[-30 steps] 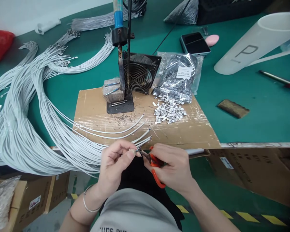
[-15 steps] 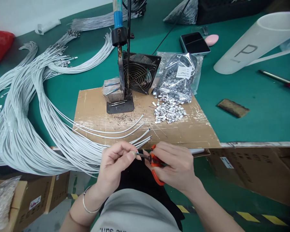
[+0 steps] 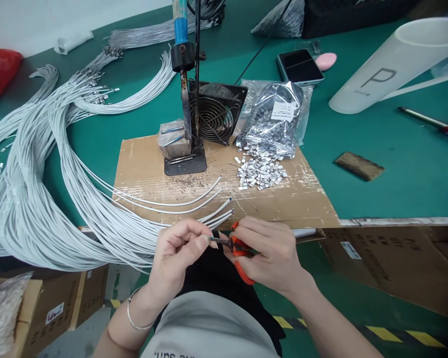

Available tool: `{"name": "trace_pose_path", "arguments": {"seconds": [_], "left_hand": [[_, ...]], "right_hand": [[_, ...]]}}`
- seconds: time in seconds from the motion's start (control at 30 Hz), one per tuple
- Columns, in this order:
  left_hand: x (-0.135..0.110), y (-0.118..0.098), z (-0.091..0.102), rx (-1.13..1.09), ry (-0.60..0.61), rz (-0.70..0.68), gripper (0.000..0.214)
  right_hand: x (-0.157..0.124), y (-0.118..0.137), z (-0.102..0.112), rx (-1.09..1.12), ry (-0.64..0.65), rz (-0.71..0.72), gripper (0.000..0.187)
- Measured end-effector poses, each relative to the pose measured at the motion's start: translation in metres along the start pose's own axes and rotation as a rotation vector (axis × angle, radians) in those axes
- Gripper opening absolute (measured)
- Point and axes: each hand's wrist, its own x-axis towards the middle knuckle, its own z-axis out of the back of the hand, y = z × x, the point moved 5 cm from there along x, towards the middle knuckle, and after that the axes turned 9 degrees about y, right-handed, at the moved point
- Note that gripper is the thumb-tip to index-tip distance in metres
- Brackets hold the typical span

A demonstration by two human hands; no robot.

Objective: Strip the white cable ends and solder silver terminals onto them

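Thumb and forefinger of my left hand are closed in a pinch on the end of a white cable; only a tiny tip with a bluish spot shows. My right hand is wrapped around orange-handled scissors, their dark narrow blades pointing left. The blade tips meet the cable tip at my left fingertips. Just beyond and left of my hands lies a thick bundle of white cables, several loose ends resting on the cardboard sheet.
Small metal-coloured pieces lie heaped before a clear bag. A soldering iron on a stand, a black fan and a phone stand behind. On the right are a white tube-like container and a brown block.
The scissors and my right hand have shifted very slightly left, toward my left fingertips. My left hand stays in nearly the same place.
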Motion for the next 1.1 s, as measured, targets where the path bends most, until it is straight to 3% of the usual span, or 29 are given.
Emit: {"name": "trace_pose_path", "arguments": {"seconds": [0.23, 0.47, 0.63, 0.67, 0.7, 0.77, 0.9, 1.0, 1.1], "left_hand": [[0.001, 0.003, 0.000, 0.050, -0.043, -0.022, 0.021], [-0.001, 0.005, -0.004, 0.078, -0.110, -0.098, 0.020], [-0.006, 0.012, 0.002, 0.053, -0.165, -0.099, 0.022], [-0.007, 0.013, 0.002, 0.050, -0.165, -0.096, 0.021], [-0.007, 0.014, 0.002, 0.053, -0.156, -0.100, 0.021], [-0.005, 0.013, 0.001, 0.075, -0.134, -0.117, 0.019], [-0.003, 0.006, -0.002, 0.098, -0.113, -0.143, 0.018], [-0.002, 0.004, -0.002, 0.111, -0.124, -0.143, 0.017], [-0.003, 0.006, -0.002, 0.136, -0.129, -0.137, 0.017]], "right_hand": [[-0.001, 0.004, 0.001, -0.039, -0.103, -0.011, 0.045], [-0.005, 0.010, -0.016, 0.135, -0.276, -0.141, 0.040], [-0.016, -0.015, 0.008, 0.368, -0.588, -0.372, 0.049], [-0.019, -0.019, 0.014, 0.395, -0.600, -0.401, 0.050], [-0.021, -0.022, 0.017, 0.406, -0.572, -0.430, 0.050], [-0.021, -0.021, 0.017, 0.362, -0.393, -0.444, 0.046], [-0.016, -0.004, 0.002, 0.302, -0.105, -0.325, 0.042], [-0.013, 0.002, -0.009, 0.287, 0.017, -0.285, 0.040], [-0.012, 0.003, -0.013, 0.272, 0.058, -0.275, 0.040]]}}
